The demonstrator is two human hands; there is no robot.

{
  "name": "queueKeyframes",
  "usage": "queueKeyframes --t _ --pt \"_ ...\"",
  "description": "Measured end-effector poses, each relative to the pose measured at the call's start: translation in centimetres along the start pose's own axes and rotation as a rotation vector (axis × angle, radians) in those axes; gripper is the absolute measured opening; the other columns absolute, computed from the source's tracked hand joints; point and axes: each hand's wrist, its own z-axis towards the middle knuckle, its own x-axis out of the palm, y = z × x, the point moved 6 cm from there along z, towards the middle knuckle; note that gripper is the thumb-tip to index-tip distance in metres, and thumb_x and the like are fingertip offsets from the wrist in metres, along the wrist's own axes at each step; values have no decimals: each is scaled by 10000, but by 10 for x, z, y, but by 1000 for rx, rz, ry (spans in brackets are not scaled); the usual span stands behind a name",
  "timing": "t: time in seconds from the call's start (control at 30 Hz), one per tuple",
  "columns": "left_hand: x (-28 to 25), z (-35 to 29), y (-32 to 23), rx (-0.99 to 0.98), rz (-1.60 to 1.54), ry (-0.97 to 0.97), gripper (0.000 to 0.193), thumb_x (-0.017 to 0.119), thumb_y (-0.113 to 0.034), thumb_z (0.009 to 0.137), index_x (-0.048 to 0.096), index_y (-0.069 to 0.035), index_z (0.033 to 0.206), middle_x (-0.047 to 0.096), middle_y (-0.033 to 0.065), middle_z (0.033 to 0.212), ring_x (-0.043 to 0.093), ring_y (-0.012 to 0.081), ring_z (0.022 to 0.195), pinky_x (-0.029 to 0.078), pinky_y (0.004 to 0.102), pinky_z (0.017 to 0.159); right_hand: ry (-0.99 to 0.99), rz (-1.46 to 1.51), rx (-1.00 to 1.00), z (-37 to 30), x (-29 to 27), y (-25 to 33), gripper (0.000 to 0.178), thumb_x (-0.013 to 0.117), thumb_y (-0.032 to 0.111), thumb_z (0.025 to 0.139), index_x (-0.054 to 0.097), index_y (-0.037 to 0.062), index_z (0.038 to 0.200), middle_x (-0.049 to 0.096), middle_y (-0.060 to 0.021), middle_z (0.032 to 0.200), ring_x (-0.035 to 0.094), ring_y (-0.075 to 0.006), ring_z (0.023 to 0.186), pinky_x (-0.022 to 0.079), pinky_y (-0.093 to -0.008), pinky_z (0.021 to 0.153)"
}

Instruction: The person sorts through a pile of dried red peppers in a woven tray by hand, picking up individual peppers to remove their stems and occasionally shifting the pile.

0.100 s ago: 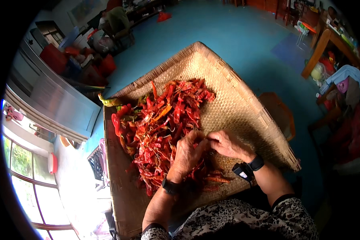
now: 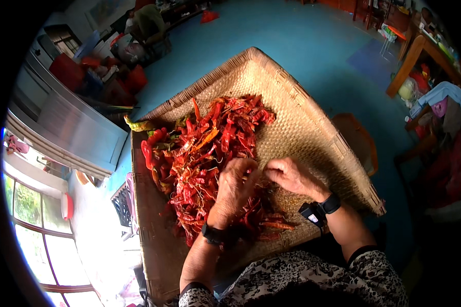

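A heap of dried red chili peppers point(image 2: 189, 166), some orange or greenish, fills the left and middle of a large woven basket point(image 2: 297, 112). My left hand point(image 2: 235, 184) is over the heap's right side, fingers curled. Red shows between its thumb and fingers, seemingly a chili pepper. Just to its right, above the bare weave, my right hand point(image 2: 294, 178) has thumb and fingertips pinched together; whatever they hold is too small or hidden to make out. A narrow gap separates the hands. Dark bands circle both wrists.
A yellow-green pepper point(image 2: 138, 124) lies at the basket's left rim. Beyond the basket's right edge stands an orange-brown rimmed container point(image 2: 358, 143) on the blue floor point(image 2: 312, 46). A pale panel point(image 2: 82, 125) rises at left. Cloth-draped furniture point(image 2: 445, 107) stands at right.
My hands, almost touching before, have drawn slightly apart. The left hand shifted a little left and up; the right wrist moved slightly right. The basket sits slightly higher in view.
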Motion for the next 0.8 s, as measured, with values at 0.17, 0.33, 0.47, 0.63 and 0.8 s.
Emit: queueKeyframes --t 0.17,0.33,0.47,0.63,0.8 --pt "-35 33 6 -13 208 -18 153 635 -68 821 586 -7 953 619 127 865 629 226 801 509 338 666 -118 544 211 0 -33 -21 281 489 299 963 635 59 938 641 -41 744 545 -59 554 470 -201 472" --pt "-34 89 28 134 409 37 285 656 -166 789 572 -13 1015 607 187 956 563 351 940 463 425 807 -354 1174 36 -3 -70 -27 254 531 282 947 639 51 958 648 -70 815 575 -105 628 485 -219 548" --pt "-17 130 65 139 473 74 388 652 -245 803 554 -13 1097 587 196 1052 535 365 1008 439 439 871 -457 1840 -411 -10 -120 -43 349 536 252 938 540 -56 1101 605 -167 1042 600 -232 928 537 -303 785" --pt "13 167 117 -113 511 227 565 566 -438 858 494 -25 1236 525 204 1228 453 371 1174 373 446 971 -541 2016 -401 -26 -132 -64 532 561 312 916 441 -105 1224 535 -230 1191 539 -295 1049 476 -336 894" --pt "33 180 172 -322 428 376 793 551 -616 794 407 -62 1343 564 178 1213 511 349 1148 401 432 958 -543 1940 -458 -27 -131 -55 491 555 319 922 468 -64 1217 574 -147 1015 534 -211 884 472 -299 770"
